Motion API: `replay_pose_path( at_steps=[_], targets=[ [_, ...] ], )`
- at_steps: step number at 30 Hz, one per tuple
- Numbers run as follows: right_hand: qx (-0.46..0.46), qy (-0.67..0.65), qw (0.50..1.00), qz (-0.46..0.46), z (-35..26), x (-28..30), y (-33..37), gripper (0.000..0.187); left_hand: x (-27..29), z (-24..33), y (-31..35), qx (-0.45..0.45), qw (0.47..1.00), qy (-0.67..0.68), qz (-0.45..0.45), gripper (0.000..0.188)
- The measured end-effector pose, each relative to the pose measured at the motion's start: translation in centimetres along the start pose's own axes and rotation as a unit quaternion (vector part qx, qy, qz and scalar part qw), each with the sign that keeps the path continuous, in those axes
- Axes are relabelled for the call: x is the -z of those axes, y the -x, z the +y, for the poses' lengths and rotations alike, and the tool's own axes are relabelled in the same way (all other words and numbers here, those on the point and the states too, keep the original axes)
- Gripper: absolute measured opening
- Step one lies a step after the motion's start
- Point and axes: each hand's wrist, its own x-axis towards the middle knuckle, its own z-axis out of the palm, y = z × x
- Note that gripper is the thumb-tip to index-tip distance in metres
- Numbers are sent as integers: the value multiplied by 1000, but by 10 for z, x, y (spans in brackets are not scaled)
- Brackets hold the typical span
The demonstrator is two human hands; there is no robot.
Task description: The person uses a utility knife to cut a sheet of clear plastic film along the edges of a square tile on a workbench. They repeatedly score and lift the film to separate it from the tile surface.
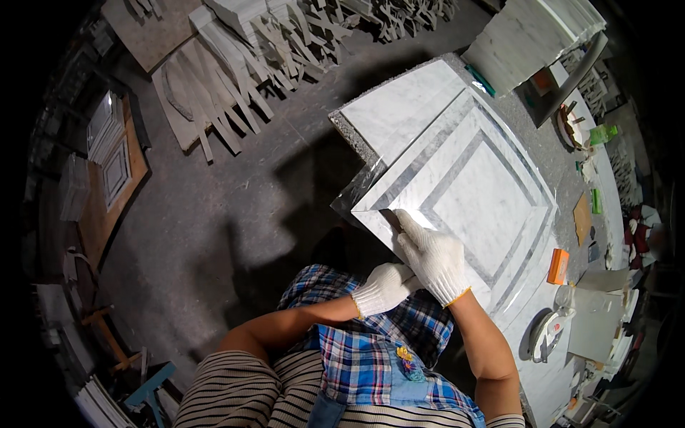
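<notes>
The right hand (432, 260), gloved, is not closed: its outstretched index finger touches the panel (485, 203), which lies under and ahead of it. The left hand (387, 290) is curled just beside the right wrist; I cannot tell if it grips something. Uneven pressing by the finger could perhaps shift or chip the panel's edge. Ahead-right of this hand is the rough grey table (526, 130); rightward, an orange box (559, 266). Left of both hands spreads dark floor (207, 207), with offcuts (221, 100) farther ahead.

Dark shadows (311, 171) cross the grey floor (182, 192) (dull and speckled).
</notes>
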Motion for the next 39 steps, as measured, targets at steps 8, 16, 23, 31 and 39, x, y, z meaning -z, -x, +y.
replay_pose_path(
  at_steps=[8,16,23,31,39],
  targets=[
    [-12,7,1000,2,-4,-7,0,41,-13,-14,2,-57,997,-15,56,31],
    [-20,-35,999,36,-4,-20,4,43,-18,-21,2,-78,995,18,56,24],
    [-22,-40,998,42,-3,-22,4,42,-20,-20,3,-73,994,-4,77,24],
    [-21,-46,998,41,-1,-25,4,42,-15,-16,4,-89,994,-3,58,22],
    [-30,-55,998,15,2,-22,2,41,-18,-15,3,-56,997,31,49,24]
  ],
)
